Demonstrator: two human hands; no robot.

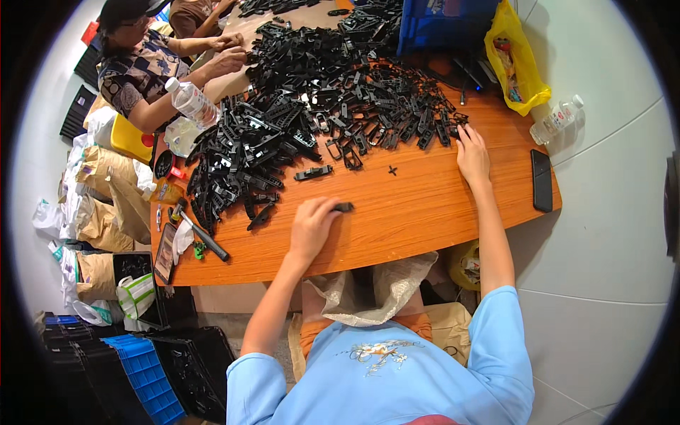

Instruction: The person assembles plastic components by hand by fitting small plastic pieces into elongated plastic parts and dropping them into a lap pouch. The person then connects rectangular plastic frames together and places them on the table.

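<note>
My left hand point(310, 232) is closed on a small black plastic part point(343, 207), low over the wooden table near its front edge. My right hand point(473, 157) reaches to the right end of a large pile of black plastic parts point(304, 92). Its fingers are stretched out, and the fingertips are at the outermost pieces; no held part shows in it. Between my hands lie a single black clip-like part point(313, 173) and a tiny black cross-shaped piece point(392, 171).
A phone point(542, 180) and a water bottle point(557, 120) lie at the right edge, a yellow bag point(511, 60) and blue bin point(446, 28) behind. At left are a hammer point(205, 234) and another bottle point(192, 103). A co-worker point(145, 67) handles parts there. A white sack point(375, 290) hangs over my lap.
</note>
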